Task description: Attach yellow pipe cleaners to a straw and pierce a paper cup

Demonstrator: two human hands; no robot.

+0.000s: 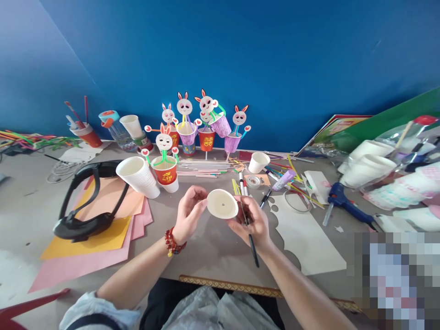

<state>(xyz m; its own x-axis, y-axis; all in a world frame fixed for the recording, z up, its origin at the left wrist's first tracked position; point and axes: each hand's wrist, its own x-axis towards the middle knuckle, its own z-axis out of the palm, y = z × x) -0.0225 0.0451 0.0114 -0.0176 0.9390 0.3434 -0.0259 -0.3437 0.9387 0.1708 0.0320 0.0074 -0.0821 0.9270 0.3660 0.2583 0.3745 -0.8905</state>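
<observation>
My left hand (190, 213) and my right hand (252, 222) hold a white paper cup (222, 203) between them above the table, its base turned toward me with a small hole in the middle. Fingers of both hands curl round the cup's sides. My right hand also grips a thin black pen (250, 238) that points down toward me. A red bead bracelet (173, 243) sits on my left wrist.
Paper-cup rabbit figures (201, 126) stand at the back by the blue wall. A lying stack of white cups (138, 176), a black headset (87, 201) on coloured paper sheets (103, 238), straws, a tape roll (253, 181), cut white paper (309, 233) and a blue glue gun (343, 201) lie about.
</observation>
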